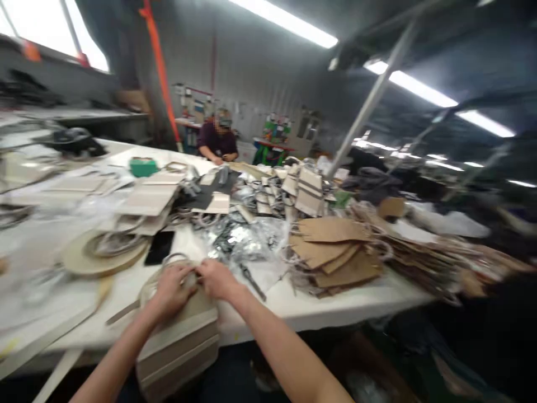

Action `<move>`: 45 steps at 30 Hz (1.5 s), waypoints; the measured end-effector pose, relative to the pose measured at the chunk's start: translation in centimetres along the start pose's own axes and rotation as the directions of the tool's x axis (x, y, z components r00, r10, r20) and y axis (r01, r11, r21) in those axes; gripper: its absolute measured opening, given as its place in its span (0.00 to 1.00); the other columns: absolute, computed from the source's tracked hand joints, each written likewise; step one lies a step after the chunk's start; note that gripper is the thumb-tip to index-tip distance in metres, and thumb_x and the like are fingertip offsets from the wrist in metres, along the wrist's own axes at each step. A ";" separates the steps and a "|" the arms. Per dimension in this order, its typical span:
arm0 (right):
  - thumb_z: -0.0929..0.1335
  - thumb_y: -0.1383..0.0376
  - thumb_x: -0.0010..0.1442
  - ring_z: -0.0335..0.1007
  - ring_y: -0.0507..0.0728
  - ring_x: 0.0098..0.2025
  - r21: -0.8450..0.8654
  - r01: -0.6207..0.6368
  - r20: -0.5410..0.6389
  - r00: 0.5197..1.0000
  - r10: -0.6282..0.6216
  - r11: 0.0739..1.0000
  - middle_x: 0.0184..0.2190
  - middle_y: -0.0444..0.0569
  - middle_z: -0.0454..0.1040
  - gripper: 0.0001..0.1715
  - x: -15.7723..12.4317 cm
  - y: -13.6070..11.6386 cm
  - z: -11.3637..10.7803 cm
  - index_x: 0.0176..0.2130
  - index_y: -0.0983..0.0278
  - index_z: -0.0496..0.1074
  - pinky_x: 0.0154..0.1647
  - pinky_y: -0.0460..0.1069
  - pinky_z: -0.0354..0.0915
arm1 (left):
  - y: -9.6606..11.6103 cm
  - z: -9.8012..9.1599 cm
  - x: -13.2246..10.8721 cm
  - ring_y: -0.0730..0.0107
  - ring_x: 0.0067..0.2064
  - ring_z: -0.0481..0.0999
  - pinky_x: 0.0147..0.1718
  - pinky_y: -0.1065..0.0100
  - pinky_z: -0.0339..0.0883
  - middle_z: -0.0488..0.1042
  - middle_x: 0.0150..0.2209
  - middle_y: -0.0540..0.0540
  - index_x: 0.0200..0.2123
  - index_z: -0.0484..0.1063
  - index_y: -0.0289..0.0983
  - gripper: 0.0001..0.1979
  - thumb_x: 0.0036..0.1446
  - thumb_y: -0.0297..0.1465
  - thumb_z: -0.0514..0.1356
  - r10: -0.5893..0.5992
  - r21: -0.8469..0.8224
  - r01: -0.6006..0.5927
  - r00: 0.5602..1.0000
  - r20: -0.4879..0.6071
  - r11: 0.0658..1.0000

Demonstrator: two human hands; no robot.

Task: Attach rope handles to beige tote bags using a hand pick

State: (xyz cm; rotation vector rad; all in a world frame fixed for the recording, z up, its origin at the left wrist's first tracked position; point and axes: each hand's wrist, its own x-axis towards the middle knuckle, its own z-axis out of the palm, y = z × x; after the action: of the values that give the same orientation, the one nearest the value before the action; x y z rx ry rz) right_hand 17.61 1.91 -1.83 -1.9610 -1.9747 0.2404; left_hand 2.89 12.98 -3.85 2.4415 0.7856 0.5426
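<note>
My left hand [171, 291] and my right hand [216, 279] meet at the top edge of a striped beige paper bag [180, 347] lying over the near edge of the white table [335, 305]. Both hands have their fingers curled onto the bag's top, where a pale cord handle [173, 258] loops up. The picture is smeared by motion, so the exact grip is unclear. A black phone [159, 247] lies just beyond my left hand, and dark scissors [253, 281] lie right of my right hand.
Stacks of brown paper bags [335, 252] cover the right of the table. Crumpled clear plastic [243, 235] and striped bags [308, 191] fill the middle. A roll of beige tape [103, 252] sits left. A person [218, 143] works at the far end.
</note>
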 end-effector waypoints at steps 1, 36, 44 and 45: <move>0.74 0.70 0.71 0.75 0.60 0.52 0.005 -0.011 -0.007 1.000 0.011 1.000 0.48 0.52 0.79 0.10 0.2 -0.4 0.6 0.52 0.64 0.80 0.55 0.50 0.70 | -1.2 -0.6 -1.4 0.39 0.62 0.79 0.66 0.45 0.71 0.82 0.59 0.36 0.57 0.85 0.42 0.28 0.50 0.34 0.71 -0.057 0.009 0.056 0.998 0.025 0.998; 0.72 0.62 0.70 0.82 0.61 0.42 0.423 0.069 -0.212 0.977 0.024 0.903 0.42 0.51 0.88 0.13 0.9 2.1 2.0 0.48 0.58 0.89 0.47 0.55 0.75 | -1.1 -1.0 -3.2 0.37 0.66 0.71 0.70 0.41 0.64 0.74 0.61 0.36 0.65 0.80 0.45 0.32 0.57 0.34 0.74 -0.130 -0.020 0.133 0.985 0.111 0.991; 0.75 0.56 0.69 0.85 0.62 0.42 0.600 -0.072 -0.123 0.976 0.181 0.797 0.44 0.50 0.90 0.14 0.7 1.8 1.8 0.48 0.58 0.89 0.49 0.55 0.79 | -1.1 -1.1 -3.3 0.38 0.67 0.71 0.70 0.41 0.64 0.74 0.61 0.36 0.67 0.79 0.44 0.32 0.59 0.36 0.74 -0.122 -0.014 0.125 0.986 0.115 0.992; 0.75 0.56 0.69 0.85 0.63 0.42 0.597 -0.078 -0.111 0.978 0.178 0.799 0.43 0.50 0.90 0.14 0.6 1.8 1.9 0.48 0.58 0.89 0.49 0.55 0.79 | -1.1 -1.1 -3.3 0.38 0.67 0.71 0.70 0.41 0.64 0.74 0.61 0.36 0.67 0.79 0.44 0.32 0.59 0.36 0.74 -0.125 -0.009 0.127 0.985 0.120 0.992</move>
State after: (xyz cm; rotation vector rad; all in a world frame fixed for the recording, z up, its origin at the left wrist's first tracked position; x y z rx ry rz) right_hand 18.60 2.84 -4.14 -1.6317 -1.4244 0.6279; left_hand -0.61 12.05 -4.25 2.3645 0.8744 0.3501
